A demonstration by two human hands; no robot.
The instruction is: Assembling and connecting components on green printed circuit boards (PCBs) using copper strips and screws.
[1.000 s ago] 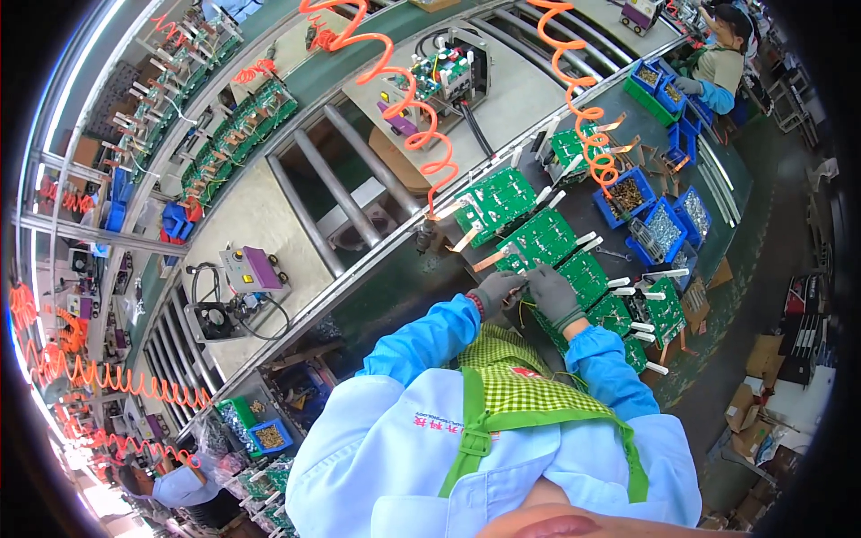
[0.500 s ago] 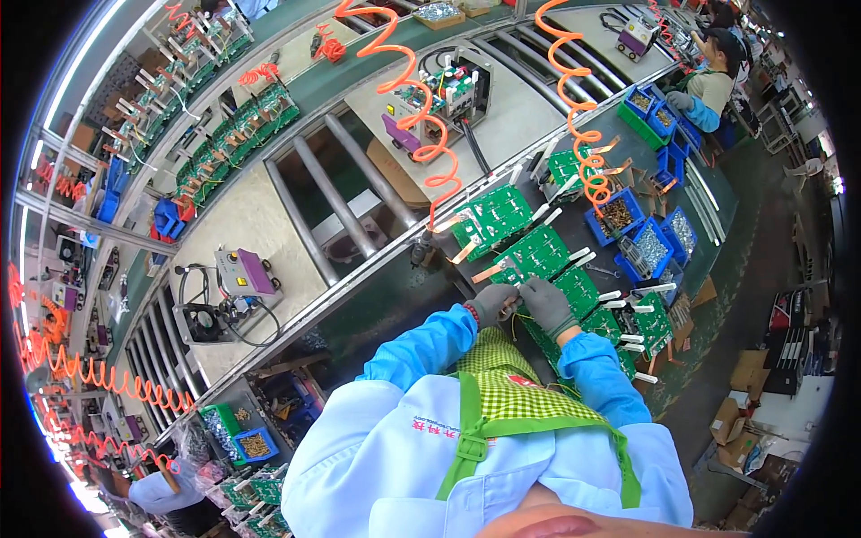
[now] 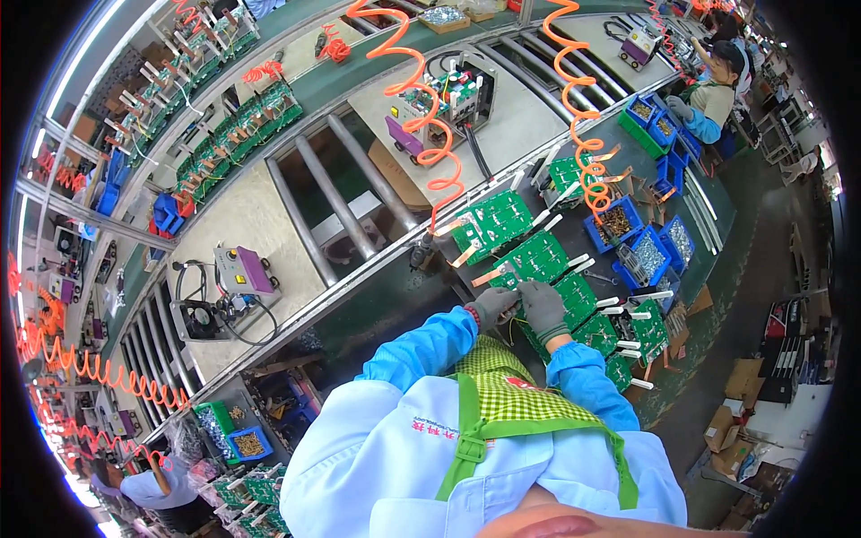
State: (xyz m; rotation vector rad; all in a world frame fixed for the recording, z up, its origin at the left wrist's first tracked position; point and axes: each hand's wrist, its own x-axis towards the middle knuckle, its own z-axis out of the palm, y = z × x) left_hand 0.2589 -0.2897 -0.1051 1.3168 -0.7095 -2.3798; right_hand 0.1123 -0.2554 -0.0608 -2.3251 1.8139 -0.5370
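Both my hands wear grey gloves and meet at the near left edge of a row of green circuit boards (image 3: 531, 257). My left hand (image 3: 493, 307) is closed, its fingertips pinched at the board edge. Beside it, my right hand (image 3: 543, 310) has its fingers bent together, pressing toward the same spot. Whatever lies between the fingers is too small and covered to make out. A copper strip (image 3: 487, 277) sticks out from the board just beyond my left hand. White strips (image 3: 612, 311) stand along the boards' right side.
An air screwdriver (image 3: 421, 252) hangs on an orange coiled hose (image 3: 446, 161) left of the boards. Blue bins of screws (image 3: 647, 255) stand to the right. Beyond the bench edge, a roller conveyor (image 3: 336, 193) carries a partly built machine (image 3: 448, 99). A co-worker (image 3: 713, 94) works at the far right.
My right hand has turned a little, its fingers now bent over more beside the left hand. The left hand stays at almost the same place.
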